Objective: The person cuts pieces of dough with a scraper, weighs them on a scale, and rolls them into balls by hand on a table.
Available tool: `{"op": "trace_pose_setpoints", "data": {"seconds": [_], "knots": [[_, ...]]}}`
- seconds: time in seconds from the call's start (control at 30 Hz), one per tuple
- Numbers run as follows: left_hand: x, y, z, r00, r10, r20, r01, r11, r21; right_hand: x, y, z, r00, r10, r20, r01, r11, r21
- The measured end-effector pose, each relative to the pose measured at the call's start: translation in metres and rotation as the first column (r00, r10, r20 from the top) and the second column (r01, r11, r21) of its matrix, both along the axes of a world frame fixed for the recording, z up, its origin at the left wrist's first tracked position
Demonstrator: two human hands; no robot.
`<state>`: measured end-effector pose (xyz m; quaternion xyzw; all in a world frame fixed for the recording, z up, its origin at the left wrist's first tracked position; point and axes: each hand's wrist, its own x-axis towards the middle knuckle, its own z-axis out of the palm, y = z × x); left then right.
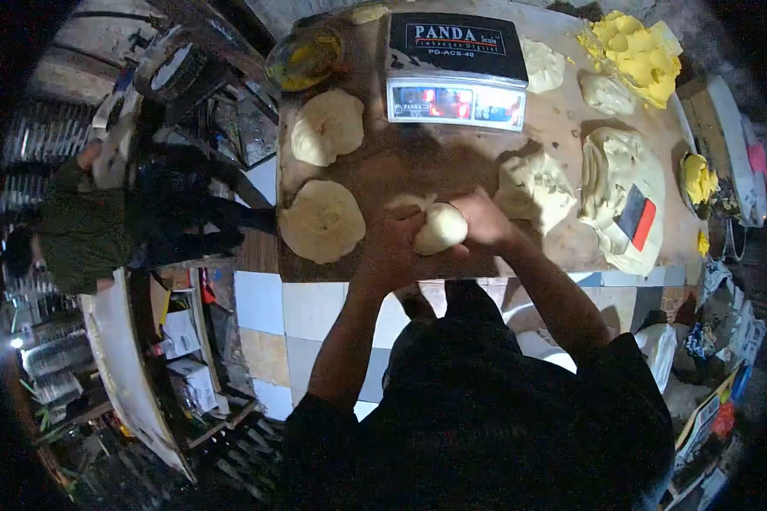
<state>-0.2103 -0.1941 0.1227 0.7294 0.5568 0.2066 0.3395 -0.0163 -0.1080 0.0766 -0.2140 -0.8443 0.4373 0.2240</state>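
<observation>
Between my two hands is a smooth, pale ball of dough (442, 228), just above the near edge of the table. My left hand (392, 243) curls around its left side, and my right hand (483, 220) presses on it from the right. Some fingers are hidden behind the ball. To the right of my hands sits a rough lump of dough (539, 189). Two flattened rounds of dough, a nearer one (322, 221) and a farther one (327, 128), lie to the left. Beyond my hands stands a black and white digital scale (456, 72) with lit displays.
A large dough mass (618, 183) with a red and black scraper (637, 218) on it lies right. Yellow fat (635, 55) sits at the far right corner. A bowl (305, 58) stands far left. Another person (85, 217) is at the left, beside a shelf (128, 366).
</observation>
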Motion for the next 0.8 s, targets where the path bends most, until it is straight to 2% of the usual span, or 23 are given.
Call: {"op": "trace_pose_setpoints", "data": {"seconds": [0.03,0.07,0.1,0.13,0.17,0.2,0.23,0.3,0.33,0.37,0.4,0.43,0.47,0.5,0.53,0.57,0.63,0.67,0.7,0.73,0.77,0.8], "knots": [[-0.001,-0.002,0.015,0.999,-0.002,-0.052,0.01,0.987,0.159,0.0,0.005,0.016,0.974,-0.01,0.227,0.009,1.0,0.006],[-0.003,-0.004,0.013,0.983,-0.037,-0.18,0.09,0.951,0.297,0.002,-0.004,0.014,0.964,-0.032,0.264,-0.01,0.988,0.157],[0.005,-0.008,0.014,0.993,-0.013,-0.121,0.033,0.986,0.165,0.003,-0.012,0.012,0.954,-0.067,0.294,-0.027,0.952,0.305],[0.013,-0.02,-0.038,0.991,-0.028,-0.131,0.044,0.992,0.116,0.006,-0.025,0.008,0.912,-0.068,0.405,-0.06,0.953,0.296],[0.022,-0.032,-0.091,0.989,-0.044,-0.14,0.054,0.996,0.067,0.016,-0.036,-0.041,0.92,-0.022,0.392,-0.038,0.988,0.147],[0.025,-0.048,-0.112,0.98,-0.109,-0.165,0.117,0.992,0.04,0.019,-0.055,-0.08,0.722,0.061,0.689,-0.084,0.996,0.001],[0.029,-0.064,-0.133,0.967,-0.175,-0.185,0.18,0.984,0.012,0.023,-0.068,-0.101,0.435,0.175,0.883,-0.087,0.984,-0.153],[0.022,-0.082,-0.14,0.979,-0.179,-0.094,0.18,0.984,0.007,0.035,-0.061,-0.091,0.588,0.285,0.757,-0.188,0.958,-0.215],[0.014,-0.07,-0.139,1.0,0.013,-0.026,-0.016,0.995,-0.102,0.038,-0.052,-0.08,0.657,0.338,0.674,-0.239,0.941,-0.239],[-0.001,-0.054,-0.135,0.977,0.211,0.015,-0.203,0.954,-0.223,0.035,-0.017,-0.068,0.74,0.403,0.539,-0.221,0.902,-0.371],[-0.013,-0.033,-0.135,0.913,0.407,0.03,-0.374,0.864,-0.336,0.029,0.019,-0.067,0.849,0.259,0.46,-0.09,0.93,-0.357],[-0.02,0.001,-0.142,0.866,0.499,-0.041,-0.496,0.844,-0.205,0.029,0.035,-0.072,0.863,0.122,0.491,-0.006,0.973,-0.23],[-0.029,0.041,-0.141,0.864,0.493,-0.105,-0.502,0.859,-0.102,0.03,0.05,-0.077,0.861,-0.022,0.509,0.086,0.991,-0.104],[-0.038,0.082,-0.139,0.851,0.496,-0.174,-0.503,0.864,0.002,0.034,0.052,-0.09,0.782,-0.165,0.601,0.091,0.984,0.153],[-0.048,0.113,-0.139,0.886,0.421,-0.196,-0.426,0.904,0.015,0.038,0.052,-0.109,0.692,-0.327,0.643,0.061,0.914,0.401],[-0.058,0.145,-0.139,0.914,0.344,-0.215,-0.346,0.938,0.028,0.04,0.053,-0.128,0.597,-0.498,0.629,0.0,0.784,0.62],[-0.073,0.187,-0.162,0.965,0.226,-0.131,-0.232,0.972,-0.03,0.037,0.059,-0.159,0.412,-0.799,0.438,-0.196,0.391,0.899],[-0.061,0.194,-0.157,0.972,0.176,-0.155,-0.172,0.984,0.039,0.031,0.042,-0.161,0.482,-0.774,0.411,0.061,0.498,0.865],[-0.03,0.187,-0.147,0.975,0.132,-0.181,-0.114,0.988,0.106,0.02,0.018,-0.157,0.705,-0.654,0.273,0.539,0.745,0.393],[0.003,0.178,-0.134,0.974,0.094,-0.208,-0.057,0.983,0.176,0.006,0.0,-0.151,0.727,-0.686,0.042,0.686,0.721,-0.097],[0.02,0.177,-0.128,0.969,0.058,-0.241,0.003,0.969,0.246,-0.004,-0.006,-0.155,0.728,-0.685,0.009,0.673,0.713,-0.196],[0.018,0.186,-0.15,0.986,0.01,-0.165,0.008,0.995,0.104,-0.012,-0.001,-0.167,0.733,-0.68,-0.014,0.647,0.703,-0.297]]}}
